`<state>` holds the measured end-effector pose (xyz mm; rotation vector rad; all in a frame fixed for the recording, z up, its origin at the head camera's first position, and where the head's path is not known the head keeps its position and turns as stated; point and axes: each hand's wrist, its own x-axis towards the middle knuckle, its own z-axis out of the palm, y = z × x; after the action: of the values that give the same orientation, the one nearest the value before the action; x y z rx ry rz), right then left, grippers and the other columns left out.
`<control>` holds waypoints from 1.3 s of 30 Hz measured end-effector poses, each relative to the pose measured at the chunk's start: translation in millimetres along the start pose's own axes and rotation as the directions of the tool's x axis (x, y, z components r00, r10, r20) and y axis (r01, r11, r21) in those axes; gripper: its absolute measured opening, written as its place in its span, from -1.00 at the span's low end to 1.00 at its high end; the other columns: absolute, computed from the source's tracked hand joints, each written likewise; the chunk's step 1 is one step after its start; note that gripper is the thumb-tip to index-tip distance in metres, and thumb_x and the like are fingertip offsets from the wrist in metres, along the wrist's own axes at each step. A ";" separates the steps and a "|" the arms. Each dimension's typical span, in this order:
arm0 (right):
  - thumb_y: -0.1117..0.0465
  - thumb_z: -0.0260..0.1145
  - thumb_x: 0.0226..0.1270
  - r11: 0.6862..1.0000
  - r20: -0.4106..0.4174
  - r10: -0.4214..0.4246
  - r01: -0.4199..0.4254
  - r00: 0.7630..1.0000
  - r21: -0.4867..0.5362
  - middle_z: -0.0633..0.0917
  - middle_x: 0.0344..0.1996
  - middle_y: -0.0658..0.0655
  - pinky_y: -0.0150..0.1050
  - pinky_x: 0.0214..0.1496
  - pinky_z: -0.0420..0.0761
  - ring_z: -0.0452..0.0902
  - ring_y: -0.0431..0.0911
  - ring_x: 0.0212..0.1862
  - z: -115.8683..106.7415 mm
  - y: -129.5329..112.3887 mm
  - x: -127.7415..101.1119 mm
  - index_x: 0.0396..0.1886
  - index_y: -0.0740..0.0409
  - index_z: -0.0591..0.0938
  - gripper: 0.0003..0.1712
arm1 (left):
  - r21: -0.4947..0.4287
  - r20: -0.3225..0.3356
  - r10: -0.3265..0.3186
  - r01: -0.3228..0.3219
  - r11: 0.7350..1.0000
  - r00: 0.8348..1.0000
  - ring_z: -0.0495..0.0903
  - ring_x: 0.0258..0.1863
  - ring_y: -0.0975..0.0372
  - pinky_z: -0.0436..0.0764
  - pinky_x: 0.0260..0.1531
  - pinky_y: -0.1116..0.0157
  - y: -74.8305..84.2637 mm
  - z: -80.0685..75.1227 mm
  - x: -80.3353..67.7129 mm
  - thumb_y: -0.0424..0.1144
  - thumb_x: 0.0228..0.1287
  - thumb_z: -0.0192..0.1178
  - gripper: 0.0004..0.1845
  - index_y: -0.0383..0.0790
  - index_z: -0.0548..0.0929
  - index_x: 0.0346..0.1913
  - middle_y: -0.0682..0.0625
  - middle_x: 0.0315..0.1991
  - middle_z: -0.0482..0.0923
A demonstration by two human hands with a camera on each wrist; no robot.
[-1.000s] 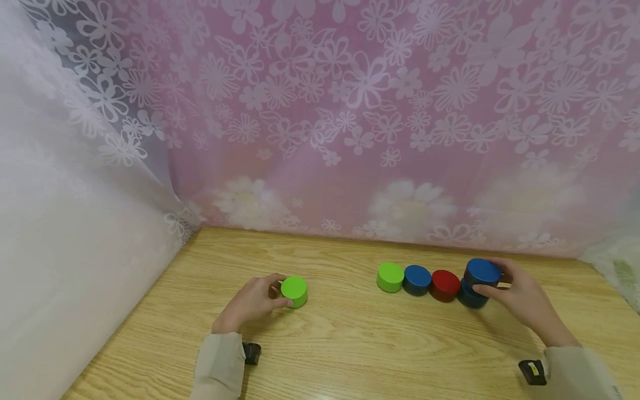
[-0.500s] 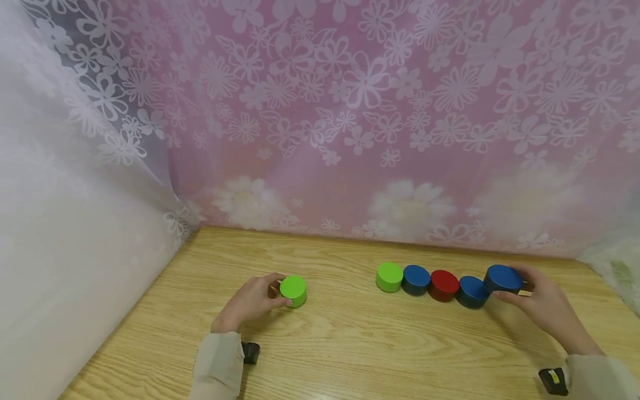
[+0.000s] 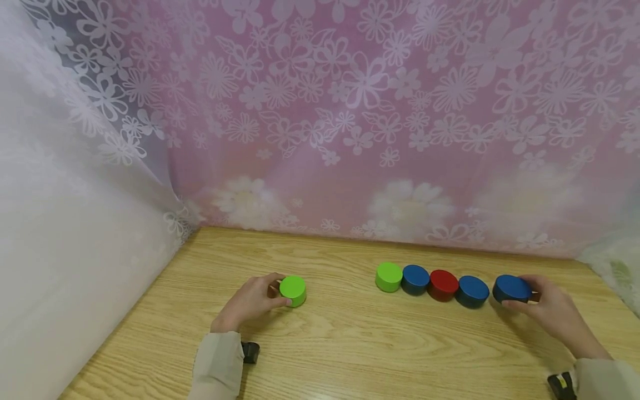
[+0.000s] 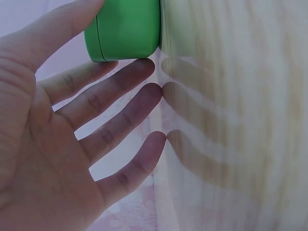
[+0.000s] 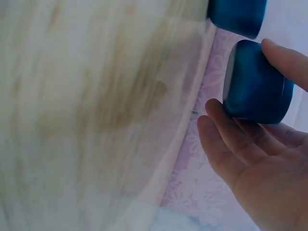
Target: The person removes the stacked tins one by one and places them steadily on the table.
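My left hand [image 3: 272, 295] rests on the wooden table [image 3: 350, 344] and pinches a green disc [image 3: 293, 290] between thumb and index finger. The left wrist view shows the green disc [image 4: 125, 29] on the table, with the other fingers [image 4: 120, 120] stretched out and their tips on the wood. My right hand [image 3: 522, 297] grips a blue disc [image 3: 511, 288] at table level. That disc sits just right of a touching row: a green disc [image 3: 389, 276], a blue disc [image 3: 416, 279], a red disc [image 3: 444, 284] and a second blue disc [image 3: 472, 291]. In the right wrist view the held blue disc [image 5: 255, 86] lies between thumb and fingers.
A pink flowered curtain [image 3: 350, 111] hangs along the table's far edge. White lace curtain [image 3: 75, 222] closes the left side, and more lace [image 3: 615, 266] the right corner. Bare wood lies between the two hands and along the front.
My right hand carried the blue disc off the top of the row's last blue disc, rightward and down to table level. The left hand and its green disc stayed put.
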<state>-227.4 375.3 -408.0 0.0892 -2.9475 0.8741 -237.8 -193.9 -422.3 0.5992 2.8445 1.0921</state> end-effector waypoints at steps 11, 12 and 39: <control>0.13 0.53 0.26 1.000 0.055 0.007 -0.006 0.998 -0.012 0.37 0.07 0.81 0.24 -0.13 0.64 0.51 0.59 0.00 8.9 5.2 3.1 0.22 0.77 0.24 -0.07 | 0.001 0.001 0.001 -0.001 1.000 1.000 0.69 -0.21 0.19 0.68 -0.11 0.09 0.1 1.0 0.1 -0.18 0.27 0.45 -0.44 -0.32 0.58 0.27 -0.03 -0.12 0.70; 0.13 0.52 0.26 1.000 0.066 0.011 -0.010 0.998 -0.017 0.37 0.07 0.81 0.24 -0.13 0.64 0.50 0.59 0.00 9.1 5.0 3.1 0.22 0.77 0.24 -0.08 | 0.003 0.001 -0.002 0.002 1.000 1.000 0.69 -0.21 0.19 0.68 -0.12 0.09 -0.3 1.3 0.3 -0.17 0.27 0.45 -0.43 -0.31 0.58 0.28 -0.03 -0.12 0.70; 0.07 0.41 0.41 0.998 0.071 0.001 0.003 0.998 -0.063 0.35 0.20 0.70 0.26 -0.10 0.61 0.38 0.58 0.13 -14.3 -14.4 -11.0 0.30 0.68 0.26 -0.15 | 0.029 0.016 -0.014 0.014 0.999 1.000 0.69 -0.14 0.12 0.67 -0.11 0.08 12.5 3.5 3.8 -0.15 0.27 0.45 -0.45 -0.33 0.59 0.24 -0.05 -0.11 0.70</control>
<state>-214.7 371.5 -389.1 0.1206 -3.0370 0.7934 -236.4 -181.8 -416.4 0.5862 2.8507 1.0406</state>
